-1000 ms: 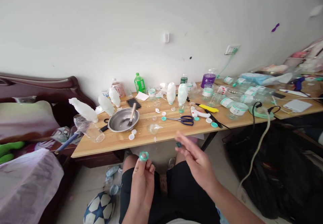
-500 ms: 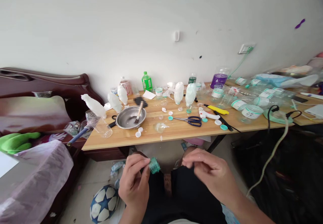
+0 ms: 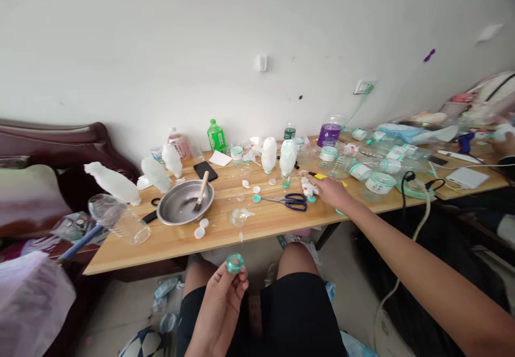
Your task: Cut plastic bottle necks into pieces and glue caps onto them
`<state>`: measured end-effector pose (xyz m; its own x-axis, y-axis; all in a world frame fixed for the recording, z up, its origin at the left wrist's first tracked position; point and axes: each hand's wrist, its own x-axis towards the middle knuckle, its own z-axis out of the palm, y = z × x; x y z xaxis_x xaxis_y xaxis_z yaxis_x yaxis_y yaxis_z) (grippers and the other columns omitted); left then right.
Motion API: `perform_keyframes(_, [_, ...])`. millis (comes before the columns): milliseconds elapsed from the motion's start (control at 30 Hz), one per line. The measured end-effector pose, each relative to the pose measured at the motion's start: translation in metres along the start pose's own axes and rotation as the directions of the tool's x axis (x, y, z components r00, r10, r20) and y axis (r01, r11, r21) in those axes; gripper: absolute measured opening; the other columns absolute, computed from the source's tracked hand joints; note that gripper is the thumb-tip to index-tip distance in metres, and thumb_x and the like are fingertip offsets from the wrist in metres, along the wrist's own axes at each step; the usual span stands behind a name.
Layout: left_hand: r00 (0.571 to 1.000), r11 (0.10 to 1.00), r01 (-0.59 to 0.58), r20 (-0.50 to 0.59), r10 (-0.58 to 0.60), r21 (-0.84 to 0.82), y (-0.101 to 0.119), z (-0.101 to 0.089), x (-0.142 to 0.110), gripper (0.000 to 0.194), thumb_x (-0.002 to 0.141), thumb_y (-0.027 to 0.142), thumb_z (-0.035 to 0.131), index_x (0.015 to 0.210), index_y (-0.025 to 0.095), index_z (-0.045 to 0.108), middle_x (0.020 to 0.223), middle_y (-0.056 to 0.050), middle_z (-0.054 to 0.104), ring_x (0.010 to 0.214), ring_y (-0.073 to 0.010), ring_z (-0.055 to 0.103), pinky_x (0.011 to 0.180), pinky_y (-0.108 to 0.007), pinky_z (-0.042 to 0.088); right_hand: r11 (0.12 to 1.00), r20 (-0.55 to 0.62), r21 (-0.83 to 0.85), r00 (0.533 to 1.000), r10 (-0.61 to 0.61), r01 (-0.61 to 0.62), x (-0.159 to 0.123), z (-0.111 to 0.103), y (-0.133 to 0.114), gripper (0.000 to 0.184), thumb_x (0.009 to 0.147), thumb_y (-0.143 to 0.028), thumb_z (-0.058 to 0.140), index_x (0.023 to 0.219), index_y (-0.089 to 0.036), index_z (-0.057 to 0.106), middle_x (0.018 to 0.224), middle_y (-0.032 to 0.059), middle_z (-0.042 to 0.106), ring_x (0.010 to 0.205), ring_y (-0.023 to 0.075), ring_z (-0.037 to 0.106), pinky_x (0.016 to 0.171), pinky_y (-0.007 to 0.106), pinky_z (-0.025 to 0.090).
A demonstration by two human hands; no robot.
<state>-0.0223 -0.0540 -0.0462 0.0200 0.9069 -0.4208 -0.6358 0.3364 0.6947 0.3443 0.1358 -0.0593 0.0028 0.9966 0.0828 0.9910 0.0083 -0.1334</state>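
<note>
My left hand is raised over my lap and pinches a small teal bottle cap between thumb and fingertips. My right hand reaches out over the wooden table and closes on the white glue gun, whose nozzle points left. Blue-handled scissors lie just left of that hand. A yellow utility knife lies partly hidden behind it.
A steel bowl holding a brush, loose white and teal caps, white-coated bottles, a green bottle, a phone and several clear labelled bottles crowd the table. A dark headboard stands at left. A cable hangs off the right edge.
My right hand left my lap and stretched forward to the glue gun on the table. My left hand lifted the teal cap slightly. The view shifted right.
</note>
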Motion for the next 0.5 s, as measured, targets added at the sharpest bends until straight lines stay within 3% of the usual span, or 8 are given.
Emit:
perform_keyframes(100, [0.997,0.999,0.036,-0.069,-0.036,-0.008,0.000,-0.005,0.018,0.032,0.061,0.034,0.088,0.073,0.013,0.067,0.070,-0.001,0.062,0.063,-0.0099,0.057,0.055,-0.019,0.050,0.998,0.075,-0.045,0.997,0.035,-0.031,0.013,0.015,0.014,0.035,0.090,-0.041,0.062,0.115,-0.017,0.062,0.123,0.0086,0.061,0.115,0.0254,0.056,0.098,0.051,0.044])
perform_keyframes(233, [0.996,0.999,0.006,-0.093,-0.001,0.054,0.007,-0.009,0.035,0.032,0.062,0.033,0.087,0.075,0.014,0.065,0.066,0.000,0.062,0.060,-0.0098,0.056,0.055,-0.019,0.050,1.000,0.136,-0.027,0.991,0.018,-0.014,0.029,0.019,0.027,0.034,0.085,-0.039,0.066,0.111,-0.017,0.064,0.120,0.0125,0.063,0.115,0.0298,0.056,0.096,0.051,0.043])
perform_keyframes(400, [0.989,0.987,-0.082,-0.111,0.098,0.138,0.017,-0.008,0.052,0.035,0.061,0.034,0.087,0.080,0.016,0.063,0.061,0.000,0.063,0.056,-0.0107,0.055,0.051,-0.021,0.048,0.991,0.196,0.104,0.975,-0.100,0.080,0.039,0.008,0.031,0.022,0.077,-0.031,0.069,0.097,-0.022,0.067,0.101,0.0112,0.072,0.094,0.0291,0.066,0.079,0.038,0.049])
perform_keyframes(500, [0.979,0.974,-0.164,-0.097,0.180,0.155,0.024,-0.007,0.062,0.039,0.059,0.033,0.088,0.084,0.016,0.063,0.063,0.001,0.065,0.057,-0.0107,0.057,0.055,-0.021,0.049,0.978,0.151,0.174,0.978,-0.146,0.120,0.038,-0.007,0.033,0.025,0.072,-0.022,0.071,0.096,-0.021,0.065,0.098,0.0092,0.072,0.087,0.0248,0.067,0.075,0.031,0.050])
